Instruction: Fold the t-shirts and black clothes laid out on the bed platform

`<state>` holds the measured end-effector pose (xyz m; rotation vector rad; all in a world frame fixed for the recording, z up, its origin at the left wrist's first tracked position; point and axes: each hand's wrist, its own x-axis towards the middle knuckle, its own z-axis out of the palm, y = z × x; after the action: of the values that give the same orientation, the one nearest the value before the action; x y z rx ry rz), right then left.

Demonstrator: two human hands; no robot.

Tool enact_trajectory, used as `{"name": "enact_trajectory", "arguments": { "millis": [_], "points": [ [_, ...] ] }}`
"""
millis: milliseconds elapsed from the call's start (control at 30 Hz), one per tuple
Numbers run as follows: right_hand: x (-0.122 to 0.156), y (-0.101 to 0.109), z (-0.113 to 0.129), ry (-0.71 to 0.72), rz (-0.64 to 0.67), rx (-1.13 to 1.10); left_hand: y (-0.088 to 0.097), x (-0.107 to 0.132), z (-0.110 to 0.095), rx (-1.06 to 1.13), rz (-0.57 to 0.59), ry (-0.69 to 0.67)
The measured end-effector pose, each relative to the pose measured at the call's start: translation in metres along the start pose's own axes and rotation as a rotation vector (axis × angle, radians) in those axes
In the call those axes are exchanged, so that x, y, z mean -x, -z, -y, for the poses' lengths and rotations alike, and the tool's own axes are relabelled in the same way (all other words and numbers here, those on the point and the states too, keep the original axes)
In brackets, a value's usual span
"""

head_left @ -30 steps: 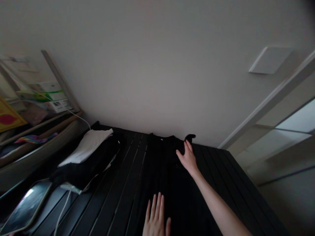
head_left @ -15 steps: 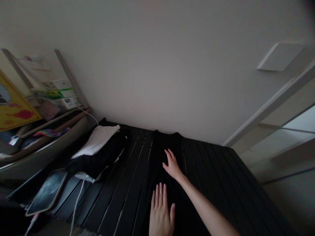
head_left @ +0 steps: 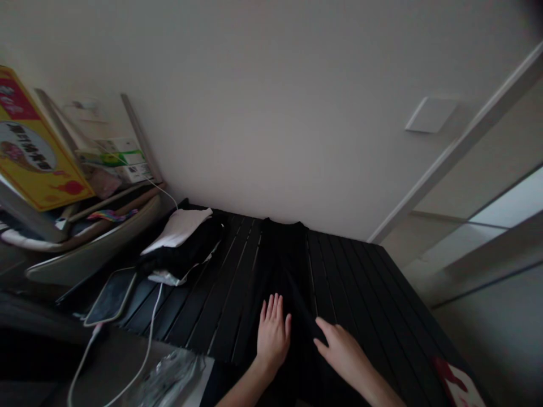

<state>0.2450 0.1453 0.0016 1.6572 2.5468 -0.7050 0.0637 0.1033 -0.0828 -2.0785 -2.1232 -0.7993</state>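
A long black garment [head_left: 284, 254] lies flat along a black slatted table [head_left: 360, 294], its far end near the wall. My left hand [head_left: 274, 333] rests palm down on the garment, fingers slightly spread, holding nothing. My right hand [head_left: 341, 353] lies beside it, fingers extended and touching the black cloth, with no visible grip. The black cloth blends into its own folds, so its exact shape is hard to see.
A folded black cloth with a white cloth on top [head_left: 182, 243] lies on the table's left. Nearby are a phone [head_left: 111, 297] with a white cable [head_left: 149, 339] and a plastic bag [head_left: 169, 381]. A yellow printed board [head_left: 38, 147] leans at the left.
My right hand has moved from the garment's far part back toward me, ending next to my left hand. My left hand has shifted slightly up the view as the camera turned.
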Motion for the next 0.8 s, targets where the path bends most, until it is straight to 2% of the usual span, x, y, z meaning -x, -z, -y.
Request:
{"name": "enact_trajectory", "arguments": {
  "millis": [100,167,233,300,333,400,467,500,633,667,733,800],
  "points": [
    [0.029,0.017,0.046,0.102,0.068,-0.014,0.017,0.019,0.005,0.173,-0.022,0.058],
    [0.047,0.022,0.067,0.189,0.216,-0.022,0.034,0.037,0.014,0.252,-0.045,0.134],
    [0.06,0.021,0.074,0.26,0.404,-0.042,0.052,0.055,0.027,0.258,-0.064,0.165],
    [0.065,0.019,0.07,0.266,0.483,-0.098,0.067,0.072,0.042,0.208,-0.063,0.125],
    [0.065,0.018,0.065,0.249,0.45,-0.134,0.074,0.079,0.049,0.169,-0.051,0.086],
    [0.06,0.014,0.05,0.189,0.291,-0.171,0.083,0.091,0.06,0.072,-0.002,-0.014],
    [0.054,0.005,0.031,0.157,0.153,-0.135,0.088,0.102,0.069,-0.045,0.07,-0.114],
    [0.051,-0.002,0.021,0.173,0.135,-0.099,0.088,0.106,0.073,-0.111,0.102,-0.161],
    [0.051,-0.045,-0.013,0.376,0.2,0.081,0.087,0.11,0.084,-0.351,0.127,-0.295],
    [0.052,-0.055,-0.019,0.414,0.166,0.13,0.087,0.106,0.086,-0.384,0.123,-0.309],
    [0.055,-0.071,-0.027,0.465,0.018,0.207,0.086,0.097,0.086,-0.402,0.131,-0.343],
    [0.056,-0.078,-0.03,0.529,-0.108,0.232,0.087,0.086,0.084,-0.377,0.162,-0.397]
  ]
}}
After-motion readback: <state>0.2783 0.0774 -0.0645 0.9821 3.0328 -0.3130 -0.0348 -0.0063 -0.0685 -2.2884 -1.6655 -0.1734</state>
